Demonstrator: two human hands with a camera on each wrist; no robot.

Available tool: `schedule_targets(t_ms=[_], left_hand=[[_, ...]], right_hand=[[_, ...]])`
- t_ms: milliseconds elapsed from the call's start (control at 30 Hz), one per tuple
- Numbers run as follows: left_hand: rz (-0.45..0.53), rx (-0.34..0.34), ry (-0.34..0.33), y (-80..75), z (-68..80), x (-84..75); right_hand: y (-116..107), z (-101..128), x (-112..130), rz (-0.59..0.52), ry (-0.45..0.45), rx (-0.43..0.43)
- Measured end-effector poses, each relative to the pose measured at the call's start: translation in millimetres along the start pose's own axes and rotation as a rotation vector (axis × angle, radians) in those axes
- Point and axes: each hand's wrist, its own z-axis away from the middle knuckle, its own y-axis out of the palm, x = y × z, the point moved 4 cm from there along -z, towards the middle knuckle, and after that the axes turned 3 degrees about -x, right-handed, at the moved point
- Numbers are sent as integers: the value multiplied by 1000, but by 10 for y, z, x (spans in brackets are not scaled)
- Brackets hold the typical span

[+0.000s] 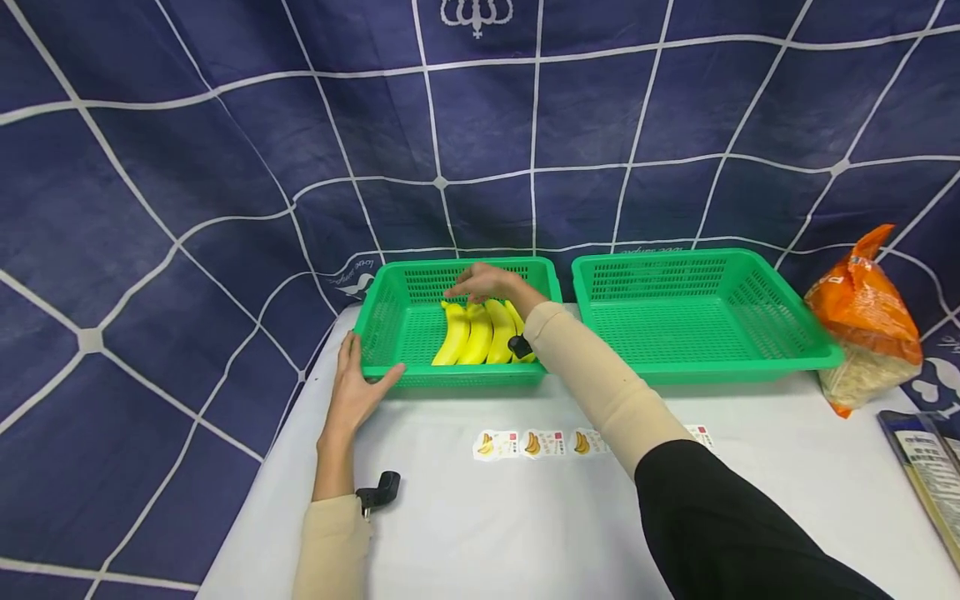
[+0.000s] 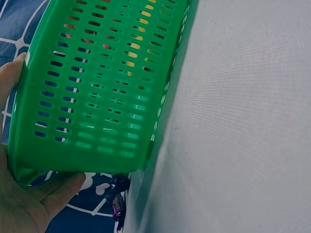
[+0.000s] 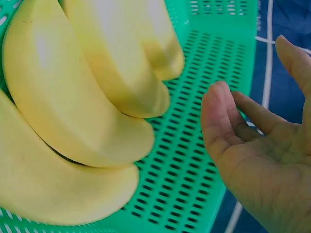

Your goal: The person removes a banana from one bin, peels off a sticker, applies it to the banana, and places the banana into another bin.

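Note:
A bunch of yellow bananas (image 1: pixel 480 333) (image 3: pixel 73 121) lies in the left green basket (image 1: pixel 384 310) (image 2: pixel 97 97). My left hand (image 1: pixel 358 382) (image 2: pixel 24 204) rests against that basket's front left corner, with straight fingers along the side wall and the thumb on the front wall. Over the far ends of the bananas hovers my right hand (image 1: pixel 480 285) (image 3: pixel 257 145), fingers loosely bent and holding nothing. It is close to the fruit but apart from it in the right wrist view.
A second green basket (image 1: pixel 697 308) stands empty to the right. An orange bag (image 1: pixel 862 317) and a dark packet (image 1: pixel 926 467) sit at the right edge. A strip of banana stickers (image 1: pixel 532 443) lies on the white table (image 1: pixel 510 533) in front of the baskets.

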Motion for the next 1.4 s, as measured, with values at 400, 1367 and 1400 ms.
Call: schedule_targets(t_ms=[400, 1367, 1400], left_hand=[[-12, 3, -4, -15, 6, -30], [-12, 7, -23, 25, -2, -14], [-12, 2, -21, 23, -3, -14]], right_hand=[[114, -173, -177, 104, 108, 10], [458, -439, -142, 378, 202, 14], [462, -444, -142, 383, 201, 8]])
